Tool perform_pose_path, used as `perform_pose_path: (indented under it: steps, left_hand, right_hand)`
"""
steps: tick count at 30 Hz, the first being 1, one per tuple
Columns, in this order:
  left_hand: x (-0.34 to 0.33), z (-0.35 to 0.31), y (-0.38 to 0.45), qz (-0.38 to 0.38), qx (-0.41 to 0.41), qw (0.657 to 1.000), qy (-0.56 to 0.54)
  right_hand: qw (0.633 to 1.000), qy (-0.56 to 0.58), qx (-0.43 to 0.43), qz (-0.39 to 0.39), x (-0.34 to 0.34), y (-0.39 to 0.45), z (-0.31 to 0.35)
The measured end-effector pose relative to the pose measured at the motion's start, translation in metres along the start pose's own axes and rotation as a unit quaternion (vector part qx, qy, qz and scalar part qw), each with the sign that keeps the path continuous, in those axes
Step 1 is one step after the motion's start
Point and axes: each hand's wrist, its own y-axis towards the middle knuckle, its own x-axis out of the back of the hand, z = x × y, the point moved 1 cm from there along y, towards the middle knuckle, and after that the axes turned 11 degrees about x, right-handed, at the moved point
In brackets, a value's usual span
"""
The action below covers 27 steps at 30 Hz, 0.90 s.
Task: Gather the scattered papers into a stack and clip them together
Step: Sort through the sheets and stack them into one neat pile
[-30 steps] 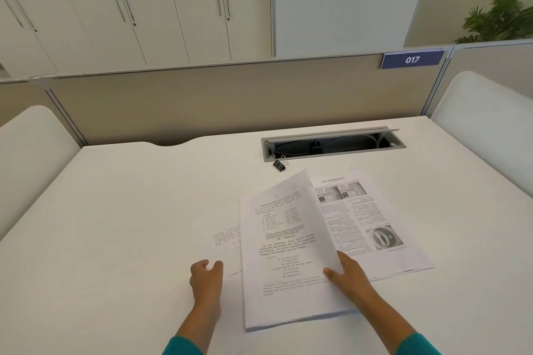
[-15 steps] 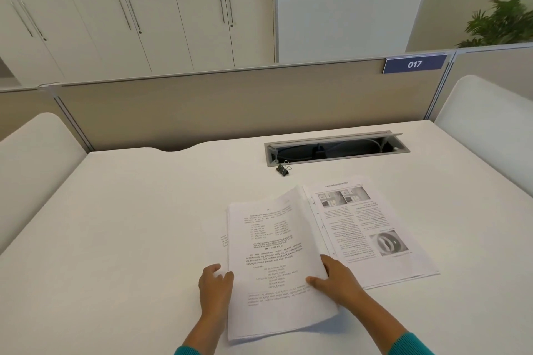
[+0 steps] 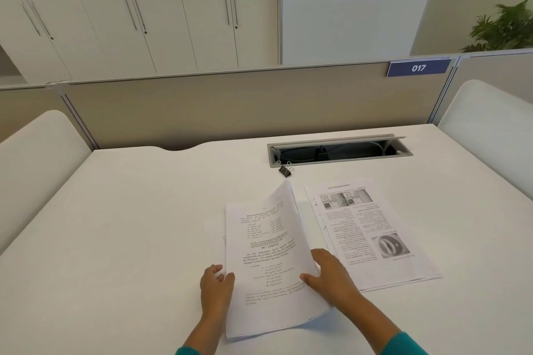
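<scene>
A bundle of text pages (image 3: 268, 251) is lifted off the white desk (image 3: 129, 225), its right side tilted up. My right hand (image 3: 331, 275) grips its right edge, thumb on top. Touching the bundle's left edge is my left hand (image 3: 216, 287), fingers curled and partly behind the paper. Another sheet (image 3: 223, 239) peeks out underneath at the left. To the right, a second pile with pictures (image 3: 372, 236) lies flat on the desk. A black binder clip (image 3: 285, 170) sits beyond the papers, near the cable slot.
An open grey cable slot (image 3: 340, 150) is set into the desk's far side. A beige partition (image 3: 230, 106) with a blue "017" sign (image 3: 418, 68) closes the back. White side panels stand at left (image 3: 37, 158) and right (image 3: 487, 127).
The lifted bundle has shifted left, away from the picture pile, uncovering more of the desk between them. My left hand has come up against its left edge.
</scene>
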Motion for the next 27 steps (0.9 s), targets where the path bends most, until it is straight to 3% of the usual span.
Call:
perform_pose_path:
  steps: [6, 13, 18, 21, 24, 27]
  left_hand:
    - [0.003, 0.002, 0.001, 0.019, 0.0, 1.0, -0.016]
    - [0.014, -0.005, 0.006, 0.091, 0.052, 0.984, -0.141]
    - [0.011, -0.007, 0.006, 0.095, 0.038, 0.987, -0.122]
    - [0.01, -0.006, 0.005, 0.171, 0.042, 0.977, -0.118]
    - [0.009, -0.007, 0.003, 0.296, 0.074, 0.936, -0.175]
    - [0.003, -0.001, 0.001, 0.321, 0.068, 0.932, -0.155]
  right_hand:
    - [0.995, 0.085, -0.034, 0.032, -0.004, -0.004, -0.004]
    - [0.947, 0.312, -0.071, -0.031, 0.009, -0.015, -0.017]
    - [0.925, 0.372, -0.062, -0.045, 0.024, -0.015, -0.017]
    - [0.912, 0.404, -0.058, -0.041, 0.031, -0.015, -0.019]
    - [0.915, 0.401, -0.036, -0.027, 0.034, -0.017, -0.02]
    - [0.929, 0.367, -0.056, -0.007, 0.029, -0.019, -0.023]
